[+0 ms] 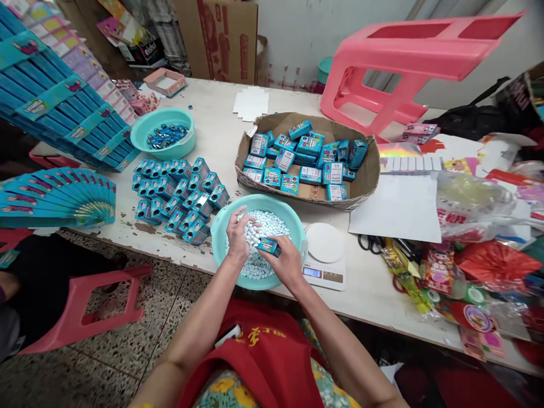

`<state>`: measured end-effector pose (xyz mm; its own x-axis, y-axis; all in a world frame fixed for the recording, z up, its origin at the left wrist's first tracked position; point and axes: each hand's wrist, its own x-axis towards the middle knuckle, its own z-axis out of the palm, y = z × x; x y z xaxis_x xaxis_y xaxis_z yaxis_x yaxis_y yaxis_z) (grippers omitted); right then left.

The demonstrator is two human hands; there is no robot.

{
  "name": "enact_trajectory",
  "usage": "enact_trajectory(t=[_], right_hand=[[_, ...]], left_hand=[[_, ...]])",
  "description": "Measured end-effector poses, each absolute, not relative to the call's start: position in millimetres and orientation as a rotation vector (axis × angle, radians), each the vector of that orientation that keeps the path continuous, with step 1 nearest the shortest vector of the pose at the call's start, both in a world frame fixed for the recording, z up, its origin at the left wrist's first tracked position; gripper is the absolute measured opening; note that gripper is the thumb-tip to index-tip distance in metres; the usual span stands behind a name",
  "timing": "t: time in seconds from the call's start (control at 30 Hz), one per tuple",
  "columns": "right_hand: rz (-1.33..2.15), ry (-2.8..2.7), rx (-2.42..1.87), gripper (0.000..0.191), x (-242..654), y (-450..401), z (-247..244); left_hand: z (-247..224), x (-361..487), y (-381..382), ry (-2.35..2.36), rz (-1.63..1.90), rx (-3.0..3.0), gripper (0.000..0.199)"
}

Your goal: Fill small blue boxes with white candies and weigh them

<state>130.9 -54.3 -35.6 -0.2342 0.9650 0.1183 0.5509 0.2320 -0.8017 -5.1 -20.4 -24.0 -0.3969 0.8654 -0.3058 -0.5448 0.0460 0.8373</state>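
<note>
A teal basin (219, 241) full of small white candies (259, 266) sits at the table's front edge. Inside its rim, my left hand (238, 233) is curled around some of the candies. My right hand (284, 258) grips a small blue candy box (267, 245), held just above the candies and close to the left hand's fingers. Right of the basin stands a white kitchen scale (325, 255) with a lit display. Several blue boxes (181, 195) stand grouped on the left, showing dark round holes.
Behind the basin, a cut-down cardboard box (308, 195) holds blue boxes. A second teal basin (164, 148) contains shiny blue pieces. A pink stool (395, 51) lies at the back right, with bags (471, 204) and scissors (369, 243) nearer. Someone in dark clothes (46, 289) is at left.
</note>
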Motion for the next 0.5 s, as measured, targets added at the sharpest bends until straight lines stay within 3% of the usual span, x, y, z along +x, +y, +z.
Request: enact_trajectory(t=[0.5], right_hand=[[0.861,-1.893,-1.382,0.03,124,-45,-23]], left_hand=[[1,-2,-20,1.108,1.637,0.438,0.027]])
